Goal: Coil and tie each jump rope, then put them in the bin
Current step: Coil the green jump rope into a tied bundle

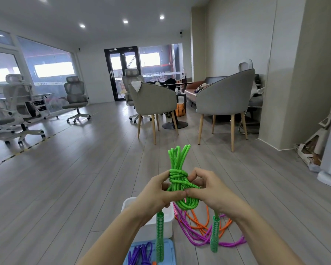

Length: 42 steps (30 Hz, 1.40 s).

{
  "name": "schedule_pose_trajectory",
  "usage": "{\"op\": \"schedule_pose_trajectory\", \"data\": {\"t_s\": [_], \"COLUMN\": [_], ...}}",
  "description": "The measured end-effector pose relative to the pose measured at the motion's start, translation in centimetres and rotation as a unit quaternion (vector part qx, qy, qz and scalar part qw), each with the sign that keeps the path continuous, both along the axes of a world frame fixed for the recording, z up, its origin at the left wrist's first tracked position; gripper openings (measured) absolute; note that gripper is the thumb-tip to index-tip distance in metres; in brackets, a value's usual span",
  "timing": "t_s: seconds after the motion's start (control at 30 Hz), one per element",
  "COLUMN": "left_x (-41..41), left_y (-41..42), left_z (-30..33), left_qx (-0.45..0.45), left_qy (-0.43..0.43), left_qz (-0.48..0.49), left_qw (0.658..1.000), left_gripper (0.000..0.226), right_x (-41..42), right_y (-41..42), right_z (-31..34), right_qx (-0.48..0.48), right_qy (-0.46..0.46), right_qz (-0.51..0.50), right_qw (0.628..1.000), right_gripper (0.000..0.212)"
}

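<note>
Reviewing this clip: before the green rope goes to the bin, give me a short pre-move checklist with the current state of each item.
1. Green jump rope coiled, wraps round its middle: ok.
2. Knot pulled tight: cannot tell.
3. Both hands grip it, left hand and right hand: ok.
4. Both green handles hang free below the hands: ok.
5. White bin within reach below the left hand: ok; its inside is hidden.
6. Orange rope and pink rope lie loose on the floor, not coiled: not ok.
</note>
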<state>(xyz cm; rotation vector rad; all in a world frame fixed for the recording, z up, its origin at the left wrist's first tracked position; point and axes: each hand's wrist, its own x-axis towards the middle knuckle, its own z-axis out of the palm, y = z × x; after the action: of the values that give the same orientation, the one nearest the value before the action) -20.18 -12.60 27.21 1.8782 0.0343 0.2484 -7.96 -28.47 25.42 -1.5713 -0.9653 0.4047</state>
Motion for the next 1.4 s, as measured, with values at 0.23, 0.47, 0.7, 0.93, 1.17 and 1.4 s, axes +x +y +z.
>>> {"op": "schedule_pose_trajectory", "data": {"t_s": [0.23, 0.47, 0.7, 0.93, 1.17, 1.4], "left_x": [0.1, -0.6, -0.7, -0.4, -0.1, -0.1], "left_y": [-0.3, 0.2, 0.5, 1.4, 1.1, -0.4], "left_z": [0.8, 1.0, -0.1, -0.1, -1.1, -1.2], "left_qx": [0.05, -0.204, -0.265, -0.253, -0.241, -0.198], "left_qy": [0.002, 0.082, 0.099, 0.135, 0.164, 0.159], "left_qz": [0.033, -0.093, -0.083, -0.116, -0.058, -0.017], "left_qw": [0.998, 0.971, 0.956, 0.951, 0.955, 0.967], "left_gripper": [0.041, 0.048, 0.05, 0.025, 0.043, 0.054], "right_x": [-0.2, 0.0, -0.4, -0.1, -0.5, -0.5], "right_y": [-0.3, -0.4, 0.2, -0.5, -0.7, -0.2], "right_z": [0.5, 0.5, -0.2, -0.5, -0.7, -1.0], "right_qx": [-0.036, -0.035, -0.031, 0.035, 0.052, 0.045], "right_qy": [-0.058, -0.061, -0.053, 0.095, 0.127, 0.122], "right_qz": [-0.017, 0.01, 0.035, 0.071, 0.119, 0.095], "right_qw": [0.998, 0.997, 0.997, 0.992, 0.983, 0.987], "right_gripper": [0.022, 0.02, 0.022, 0.027, 0.021, 0.026]}}
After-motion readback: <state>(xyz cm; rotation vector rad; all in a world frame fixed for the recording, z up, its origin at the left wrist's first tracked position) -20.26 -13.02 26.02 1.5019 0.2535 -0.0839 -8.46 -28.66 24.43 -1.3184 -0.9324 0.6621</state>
